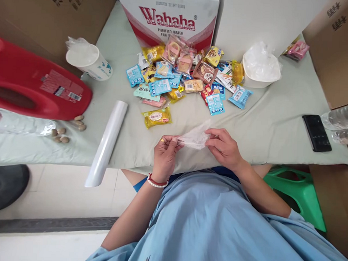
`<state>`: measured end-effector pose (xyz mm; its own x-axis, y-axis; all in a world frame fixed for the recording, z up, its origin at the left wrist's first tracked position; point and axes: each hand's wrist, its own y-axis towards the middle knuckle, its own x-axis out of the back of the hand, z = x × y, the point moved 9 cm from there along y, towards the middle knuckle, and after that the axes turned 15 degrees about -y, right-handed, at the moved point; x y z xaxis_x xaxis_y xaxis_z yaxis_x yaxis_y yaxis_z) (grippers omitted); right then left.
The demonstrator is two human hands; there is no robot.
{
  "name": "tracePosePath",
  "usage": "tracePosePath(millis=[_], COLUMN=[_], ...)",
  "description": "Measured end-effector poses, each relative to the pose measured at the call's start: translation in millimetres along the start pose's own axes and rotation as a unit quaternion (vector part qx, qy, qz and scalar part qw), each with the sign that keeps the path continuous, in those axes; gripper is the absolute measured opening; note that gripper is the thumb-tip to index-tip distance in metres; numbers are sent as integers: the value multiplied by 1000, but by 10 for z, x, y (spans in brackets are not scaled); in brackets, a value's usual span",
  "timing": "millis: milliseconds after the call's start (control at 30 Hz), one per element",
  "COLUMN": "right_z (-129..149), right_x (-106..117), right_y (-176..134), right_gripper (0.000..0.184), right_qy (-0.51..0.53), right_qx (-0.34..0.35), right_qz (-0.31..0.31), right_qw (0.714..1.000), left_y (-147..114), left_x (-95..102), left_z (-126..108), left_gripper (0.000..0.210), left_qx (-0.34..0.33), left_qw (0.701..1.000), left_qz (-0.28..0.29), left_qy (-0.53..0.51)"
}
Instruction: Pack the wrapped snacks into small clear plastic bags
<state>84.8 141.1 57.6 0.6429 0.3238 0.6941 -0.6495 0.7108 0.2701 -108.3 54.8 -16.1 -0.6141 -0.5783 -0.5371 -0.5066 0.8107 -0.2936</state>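
Observation:
A thin, clear plastic bag [195, 138] is stretched between my two hands, just above the front edge of the cloth-covered table. My left hand [166, 153] pinches its left end, thumb against the fingers. On the other end, the fingers of my right hand [223, 147] are closed on the film. Just beyond the bag lies a yellow wrapped snack [156, 117]. Behind that, a heap of small packaged snacks [164, 75] in blue, yellow, pink and brown wrappers spreads over the cloth.
A white paper tub [261, 74] and paper cup [90, 61] hold crumpled plastic. A Wahaha carton [172, 20] stands behind. Left are a red jug [35, 83], several nuts [61, 136] and a white roll [106, 145] overhanging the edge. Right are a phone [316, 133] and bottles [341, 117].

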Motion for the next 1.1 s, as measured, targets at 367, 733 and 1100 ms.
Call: tracePosePath(millis=[367, 733, 1100], right_z=[-600, -549, -667], right_x=[-340, -470, -380], right_y=[-417, -91, -253], right_gripper=[54, 49, 53], right_qy=[293, 356, 380], right_qx=[-386, -345, -372], right_qz=[44, 40, 45], right_qw=[873, 868, 846], left_y=[-188, -246, -102], left_x=[-107, 9, -326], left_z=[-105, -304, -301], left_gripper=[19, 25, 6], left_qx=[-138, -272, -279], left_qw=[978, 903, 860], left_qz=[34, 6, 82], left_qy=[152, 334, 420])
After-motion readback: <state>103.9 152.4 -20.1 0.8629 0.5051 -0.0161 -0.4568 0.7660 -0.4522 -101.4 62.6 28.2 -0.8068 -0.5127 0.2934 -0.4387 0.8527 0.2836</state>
